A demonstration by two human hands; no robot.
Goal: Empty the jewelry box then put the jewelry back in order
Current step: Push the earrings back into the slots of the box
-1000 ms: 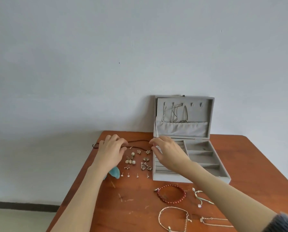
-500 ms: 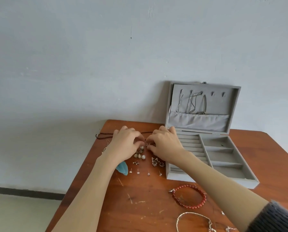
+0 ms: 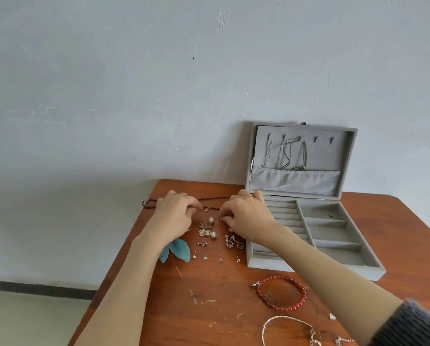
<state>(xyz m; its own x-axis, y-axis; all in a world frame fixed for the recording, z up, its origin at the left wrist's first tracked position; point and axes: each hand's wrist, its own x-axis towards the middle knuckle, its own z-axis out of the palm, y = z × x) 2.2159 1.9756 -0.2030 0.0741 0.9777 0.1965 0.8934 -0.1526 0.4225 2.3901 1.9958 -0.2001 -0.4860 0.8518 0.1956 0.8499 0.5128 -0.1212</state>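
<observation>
sorting earrings on the tabletop [image 3: 209,305] left of the emptied jewelry box [image 3: 333,236]: right hand [image 3: 246,218] pinches a small earring [image 3: 223,218], left hand [image 3: 176,216] curled, grip unclear; next likely pairing, needing fine pinches.

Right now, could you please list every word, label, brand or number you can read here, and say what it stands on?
There are none to read. The grey jewelry box, its open lid, the wooden table and the wall carry no lettering. The red bead bracelet and the earrings show no legible marks either.
</observation>
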